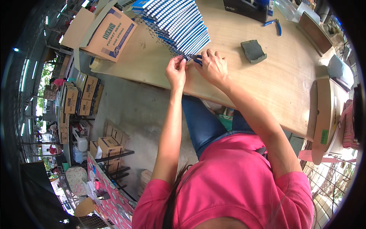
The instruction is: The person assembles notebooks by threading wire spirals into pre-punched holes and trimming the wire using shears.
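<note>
A tall leaning stack of spiral pocket notebooks (179, 26), blue and white with wire coils along the left side, stands at the table's front edge. At its nearest corner, my left hand (175, 73) has thumb and fingertips pinched together against the coil ends. What lies between those fingertips is too small to make out. My right hand (213, 68) is closed around blue-handled pliers (197, 59), whose dark jaws point left at the same corner, close to my left fingertips. The jaws' tips are partly lost among the wires.
On the wooden table (282, 80) lie a dark grey block (253, 51) and a second blue-handled tool (275, 26). A black box (248, 8) sits at the back. An opened carton (112, 34) stands left of the stack. More cartons (110, 147) rest beyond a black metal rack.
</note>
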The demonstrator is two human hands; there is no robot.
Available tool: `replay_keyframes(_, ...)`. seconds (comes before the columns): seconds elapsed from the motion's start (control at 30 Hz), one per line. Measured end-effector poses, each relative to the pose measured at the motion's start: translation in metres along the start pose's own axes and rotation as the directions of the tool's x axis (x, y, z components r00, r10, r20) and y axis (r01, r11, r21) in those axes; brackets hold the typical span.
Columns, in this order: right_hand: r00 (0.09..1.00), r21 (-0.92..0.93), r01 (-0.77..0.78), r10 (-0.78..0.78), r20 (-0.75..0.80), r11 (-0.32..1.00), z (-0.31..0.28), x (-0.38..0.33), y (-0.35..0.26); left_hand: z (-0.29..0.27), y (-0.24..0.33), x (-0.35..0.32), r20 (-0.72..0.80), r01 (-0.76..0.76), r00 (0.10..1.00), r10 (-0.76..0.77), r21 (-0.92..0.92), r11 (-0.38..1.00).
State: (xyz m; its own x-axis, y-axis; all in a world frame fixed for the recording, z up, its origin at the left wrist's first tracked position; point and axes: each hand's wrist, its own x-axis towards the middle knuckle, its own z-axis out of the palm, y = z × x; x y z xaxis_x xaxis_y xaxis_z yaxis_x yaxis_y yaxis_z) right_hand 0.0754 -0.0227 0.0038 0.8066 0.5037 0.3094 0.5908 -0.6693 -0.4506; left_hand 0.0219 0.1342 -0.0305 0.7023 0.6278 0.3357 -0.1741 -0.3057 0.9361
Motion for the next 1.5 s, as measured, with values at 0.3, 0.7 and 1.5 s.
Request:
replay_keyframes(0.3,0.999,-0.003,0.036,-0.036,-0.013,0.999,0.012,0.007,0.004,0.003,0.002,0.000,0.000,-0.010,1.000,0.010,-0.031,0.999)
replay_keyframes(0.7,0.991,-0.003,0.033,-0.033,-0.129,0.999,0.009,-0.005,-0.003,0.000,0.006,-0.003,0.013,-0.042,0.999,0.043,-0.065,0.997)
replay_keyframes(1.5,0.997,0.045,-0.005,0.008,-0.081,0.999,0.003,0.003,-0.004,0.004,0.023,0.004,0.001,0.050,0.999,-0.051,-0.193,0.980)
